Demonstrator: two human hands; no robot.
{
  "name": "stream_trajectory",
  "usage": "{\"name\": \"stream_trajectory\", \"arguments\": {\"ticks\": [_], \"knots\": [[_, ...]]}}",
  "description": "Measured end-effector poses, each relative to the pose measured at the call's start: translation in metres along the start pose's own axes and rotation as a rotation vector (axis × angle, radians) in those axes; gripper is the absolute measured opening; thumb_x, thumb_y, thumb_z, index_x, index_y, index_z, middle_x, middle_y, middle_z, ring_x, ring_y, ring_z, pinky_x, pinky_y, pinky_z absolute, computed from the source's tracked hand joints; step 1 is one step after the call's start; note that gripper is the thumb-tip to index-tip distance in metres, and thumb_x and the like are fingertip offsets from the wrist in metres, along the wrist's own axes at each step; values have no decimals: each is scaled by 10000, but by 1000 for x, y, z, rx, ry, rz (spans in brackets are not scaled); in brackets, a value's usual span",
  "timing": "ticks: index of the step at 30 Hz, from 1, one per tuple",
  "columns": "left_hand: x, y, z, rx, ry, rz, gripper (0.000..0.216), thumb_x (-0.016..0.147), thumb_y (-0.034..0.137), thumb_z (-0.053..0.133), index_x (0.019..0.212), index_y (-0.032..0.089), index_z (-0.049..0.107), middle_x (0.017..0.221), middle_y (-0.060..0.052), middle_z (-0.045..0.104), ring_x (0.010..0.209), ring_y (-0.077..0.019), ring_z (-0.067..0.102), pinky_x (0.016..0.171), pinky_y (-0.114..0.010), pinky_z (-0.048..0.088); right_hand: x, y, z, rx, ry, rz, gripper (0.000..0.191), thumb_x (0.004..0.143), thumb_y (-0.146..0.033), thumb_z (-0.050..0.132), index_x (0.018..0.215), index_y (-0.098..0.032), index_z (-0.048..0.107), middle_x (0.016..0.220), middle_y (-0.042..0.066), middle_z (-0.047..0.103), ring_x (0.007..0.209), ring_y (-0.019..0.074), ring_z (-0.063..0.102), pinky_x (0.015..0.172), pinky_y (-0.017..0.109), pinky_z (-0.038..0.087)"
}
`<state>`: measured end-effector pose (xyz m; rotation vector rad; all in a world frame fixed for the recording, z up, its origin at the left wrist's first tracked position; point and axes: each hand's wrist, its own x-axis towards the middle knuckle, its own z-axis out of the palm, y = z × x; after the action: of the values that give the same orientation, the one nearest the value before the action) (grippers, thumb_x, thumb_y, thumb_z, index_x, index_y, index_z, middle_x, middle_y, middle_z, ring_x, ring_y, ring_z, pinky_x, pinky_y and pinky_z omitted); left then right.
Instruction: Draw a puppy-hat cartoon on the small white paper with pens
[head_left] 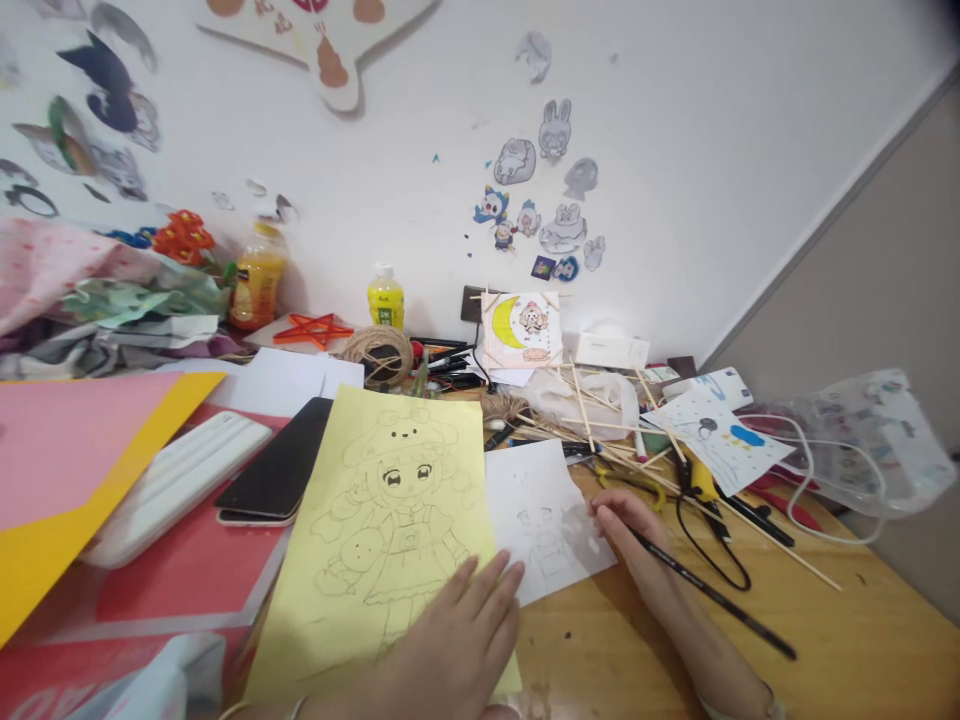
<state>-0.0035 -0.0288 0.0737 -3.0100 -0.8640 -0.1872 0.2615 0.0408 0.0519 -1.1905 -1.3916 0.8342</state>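
Observation:
My left hand (469, 635) lies flat on the yellow sheet (315, 640), its fingertips reaching the edge of a smaller white paper (585, 570). Pencil lines on the yellow sheet form a girl in a dress and an animal-shaped hat, holding a stuffed toy. Fainter lines of a similar figure, with eyes and upper body, show on the white paper. Over that paper's right edge, my right hand (637, 545) is closed around a black pencil (720, 597), whose back end slants toward the lower right. The pencil's tip is hidden by the fingers.
Left of the yellow sheet lie a black phone (277, 465), a white ribbed case (187, 480) and a pink-and-yellow folder (82, 450). Behind are twine (381, 352), two bottles and a moon picture (521, 330). Thin sticks, a cable (739, 585) and a drawn card (716, 435) clutter the right.

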Motion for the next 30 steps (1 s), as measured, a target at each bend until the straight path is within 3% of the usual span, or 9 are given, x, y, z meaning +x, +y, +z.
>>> {"name": "stream_trajectory", "arguments": {"ticks": [3,8,15,21,30], "knots": [[1,0,0,35,35,52,526,1018,462,370,1355,83,513,1420,-178,463,1300,-355,443,1015,-501,414,1,0,-7,-13,-85,48,471,795,-640,587,612,-206,581,539,11,581,463,143,496,436,251,391],[1,2,4,95,71,43,501,988,463,451,1289,84,580,1316,-182,575,1212,-356,537,983,-487,430,2,-6,-11,-115,-152,132,461,737,-567,665,515,-217,464,403,-42,461,369,101,376,399,233,279],[-2,1,8,142,117,80,527,921,394,588,1331,66,537,1389,-201,495,1246,-346,507,966,-458,429,1,-11,6,-312,-337,72,387,786,-396,552,469,-218,417,445,-29,471,445,118,419,458,243,312],[1,2,9,141,133,157,452,1007,395,446,1292,69,574,1338,-129,573,1235,-286,518,1006,-415,371,0,-11,7,-389,-379,68,360,800,-328,501,484,-227,362,430,-40,448,449,119,414,464,240,308],[2,6,19,158,193,130,431,1011,413,438,1263,105,602,1309,-100,604,1235,-274,502,1013,-420,326,0,-13,6,-434,-430,67,366,813,-278,506,477,-219,372,437,-47,452,446,112,412,466,236,304]]}}
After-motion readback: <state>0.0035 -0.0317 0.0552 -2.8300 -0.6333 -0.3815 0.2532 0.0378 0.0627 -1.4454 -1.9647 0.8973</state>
